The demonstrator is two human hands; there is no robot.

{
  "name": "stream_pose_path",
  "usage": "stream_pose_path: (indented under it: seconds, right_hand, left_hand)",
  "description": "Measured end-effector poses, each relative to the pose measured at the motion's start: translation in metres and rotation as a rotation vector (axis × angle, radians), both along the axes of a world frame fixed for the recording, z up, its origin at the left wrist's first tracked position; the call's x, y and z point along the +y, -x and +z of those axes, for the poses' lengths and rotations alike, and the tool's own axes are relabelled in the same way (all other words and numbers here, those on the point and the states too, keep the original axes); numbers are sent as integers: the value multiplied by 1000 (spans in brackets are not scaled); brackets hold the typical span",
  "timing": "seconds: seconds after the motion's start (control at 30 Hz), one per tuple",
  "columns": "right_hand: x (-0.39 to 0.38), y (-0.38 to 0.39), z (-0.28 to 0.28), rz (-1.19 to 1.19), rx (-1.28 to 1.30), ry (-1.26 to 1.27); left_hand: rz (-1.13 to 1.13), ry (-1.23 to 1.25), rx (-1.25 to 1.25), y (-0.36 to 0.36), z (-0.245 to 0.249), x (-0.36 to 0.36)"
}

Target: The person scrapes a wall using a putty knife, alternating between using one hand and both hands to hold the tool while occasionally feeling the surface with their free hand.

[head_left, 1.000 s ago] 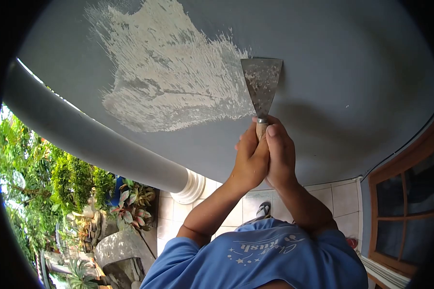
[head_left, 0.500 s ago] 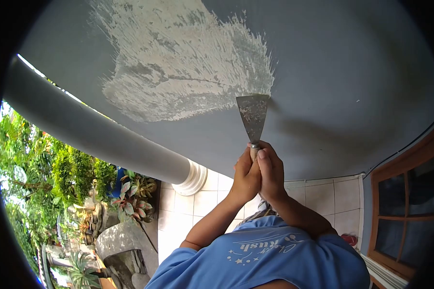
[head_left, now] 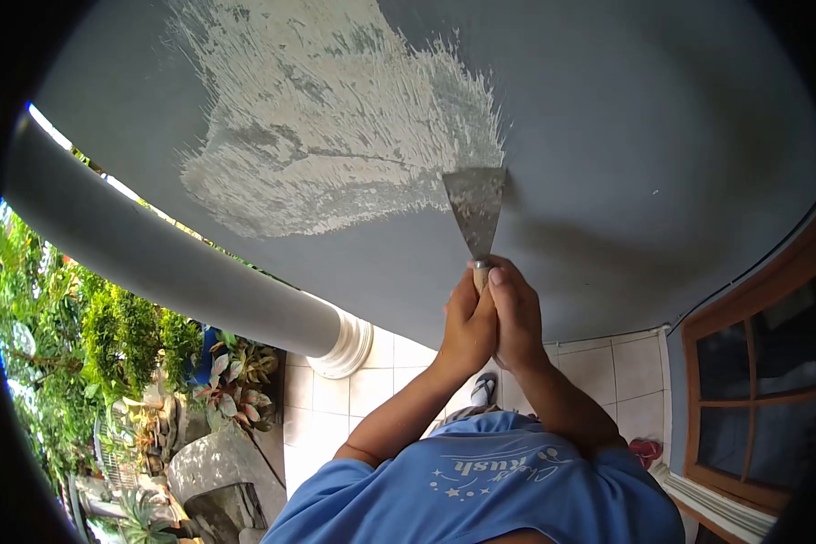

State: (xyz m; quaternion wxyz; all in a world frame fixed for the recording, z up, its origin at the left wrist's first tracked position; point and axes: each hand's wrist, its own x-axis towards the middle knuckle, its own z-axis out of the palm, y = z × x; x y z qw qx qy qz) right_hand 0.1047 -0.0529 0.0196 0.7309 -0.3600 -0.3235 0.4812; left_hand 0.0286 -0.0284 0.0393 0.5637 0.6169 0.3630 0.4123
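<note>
Both of my hands are wrapped around the wooden handle of a scraper [head_left: 476, 208], a wide flat metal blade speckled with residue. My left hand [head_left: 469, 328] closes on the handle from the left, and my right hand [head_left: 517, 313] from the right, its thumb lying along the handle. The blade points away from me, its broad edge at the lower right border of a rough whitish patch [head_left: 335, 118] with coating stripped off. Smooth grey paint [head_left: 598, 163] surrounds that patch. Most of the handle is hidden in my grip.
A thick grey column [head_left: 181, 263] with a white moulded base [head_left: 344, 349] stands on the left, beside plants [head_left: 136, 326]. Pale floor tiles [head_left: 372, 390] lie below, with my sandalled foot [head_left: 483, 390]. A wood-framed window [head_left: 762, 363] and a red item [head_left: 646, 451] are at right.
The scraper blade has shifted slightly along the lower right border of the whitish patch. My view has tilted a little, bringing my foot into sight. Both hands keep their grip.
</note>
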Motion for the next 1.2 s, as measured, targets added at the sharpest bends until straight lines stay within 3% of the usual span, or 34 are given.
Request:
stream_pose_path:
  seconds: [0.13, 0.3, 0.47, 0.6, 0.7, 0.8, 0.9, 1.13, 1.2]
  right_hand:
    - [-6, -7, 17, -24, -41, -32]
    - [-1, 4, -22, -2, -17, 48]
    - [-2, -8, 18, -65, -79, -23]
    - [-3, 7, 0, -90, -177, -42]
    - [1, -6, 23, -34, -100, -45]
    - [0, -11, 37, -56, -128, -68]
    - [-7, 2, 13, -42, -174, -19]
    - [-1, -22, 41, 40, -110, -124]
    - [-9, -13, 22, 51, -118, -92]
  left_hand:
    - [-69, -33, -45, -7, 20, -1]
    - [22, 52, -52, 0, -27, 0]
    - [-151, -1, -80, -5, 19, 5]
    - [109, 96, -48, 4, -20, -8]
    - [-72, -7, -75, -3, 23, 8]
    - [-93, -1, -60, -7, 40, 4]
    - [45, 12, -70, -2, 0, -5]
    - [-32, -32, -70, -11, 30, 1]
    - [28, -55, -121, -10, 11, -10]
